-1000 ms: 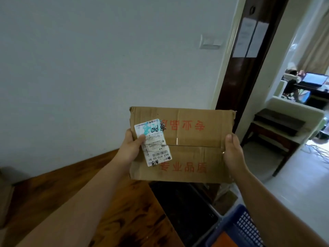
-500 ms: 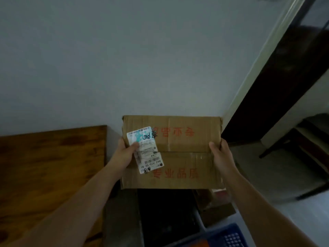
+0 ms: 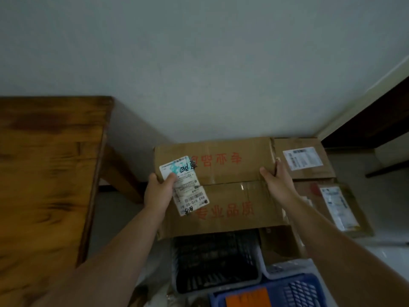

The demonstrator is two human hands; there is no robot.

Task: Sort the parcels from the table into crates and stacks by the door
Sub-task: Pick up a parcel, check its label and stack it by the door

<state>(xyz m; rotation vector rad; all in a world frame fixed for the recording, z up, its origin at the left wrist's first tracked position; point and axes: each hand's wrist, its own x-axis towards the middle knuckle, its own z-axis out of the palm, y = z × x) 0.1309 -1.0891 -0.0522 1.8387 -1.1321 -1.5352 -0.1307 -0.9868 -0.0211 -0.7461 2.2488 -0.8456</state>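
**Box held over the crates: where to set it**

Grip: my left hand (image 3: 158,191) is closed on the left edge of the cardboard box (image 3: 230,196), with the thumb lying over its white label (image 3: 184,185). My right hand (image 3: 276,182) grips the right edge, thumb on top and fingers curled round the side. The box is level with its red-printed face up, far of me near the wall. I cannot tell whether it rests on anything underneath.

Step, as I judge it: place this box by the door. To do it well, keep both grips even so the box stays flat. Lower it square, and let go only once the underside is fully supported. The taped seam across the middle looks soft, so avoid squeezing inward.

Surroundings:
- Wooden table (image 3: 51,173) at the left, well apart from the box.
- Black crate (image 3: 214,262) near me, partly under the box's near edge.
- Blue crate (image 3: 298,289) nearest, holding an orange thing (image 3: 247,298).
- Labelled box (image 3: 309,160) just beside my right hand, with a flat parcel (image 3: 345,209) near of it.
- Dark door frame (image 3: 371,120) at the far right.

Obstruction: the labelled box sits close to my right fingers, which could get pinched on the way down.
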